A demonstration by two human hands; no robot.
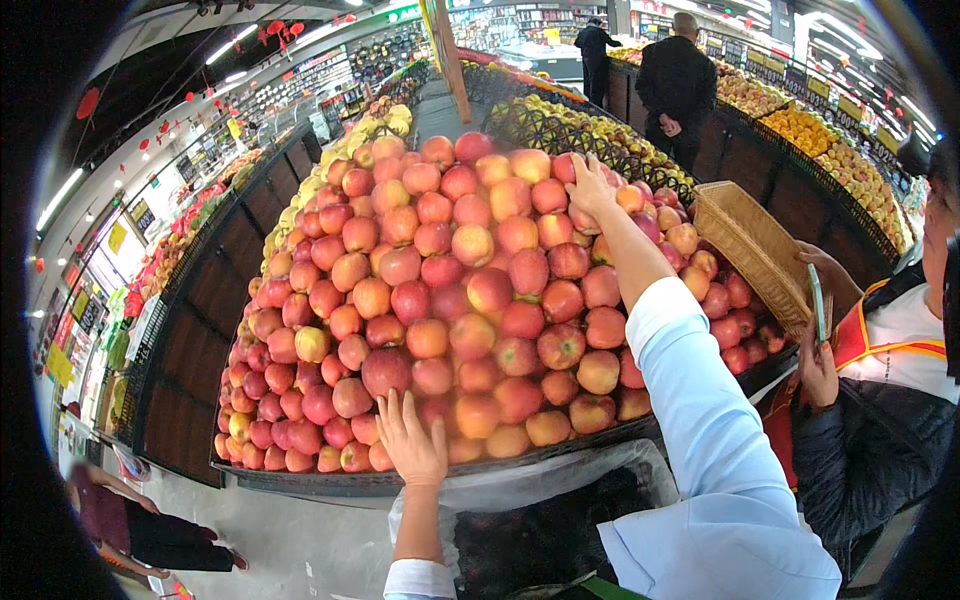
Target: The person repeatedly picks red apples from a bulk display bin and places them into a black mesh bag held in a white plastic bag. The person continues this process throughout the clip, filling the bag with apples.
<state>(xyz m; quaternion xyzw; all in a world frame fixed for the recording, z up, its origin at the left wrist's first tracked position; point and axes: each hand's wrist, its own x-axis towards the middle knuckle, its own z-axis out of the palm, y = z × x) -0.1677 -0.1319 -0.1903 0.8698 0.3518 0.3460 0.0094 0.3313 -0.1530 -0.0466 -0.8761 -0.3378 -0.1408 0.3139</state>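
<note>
A broad mound of red and yellow apples (487,289) fills a black-edged display bin before me. My right hand (590,187) reaches to the upper right of the mound, its fingertips on a red apple (562,168); whether it grips the apple cannot be told. Near the front edge, my left hand (412,442) lies with fingers spread over the lower apples, just below a large dark red apple (387,372). Both of my arms wear light blue sleeves with pale cuffs.
At right, a person (870,420) holds a phone (816,304) beside a wicker basket (750,244) leaning over the apples. Clear plastic (540,476) hangs at the bin's front edge. A wooden post (448,60) rises behind. Other people stand farther off, among more fruit displays.
</note>
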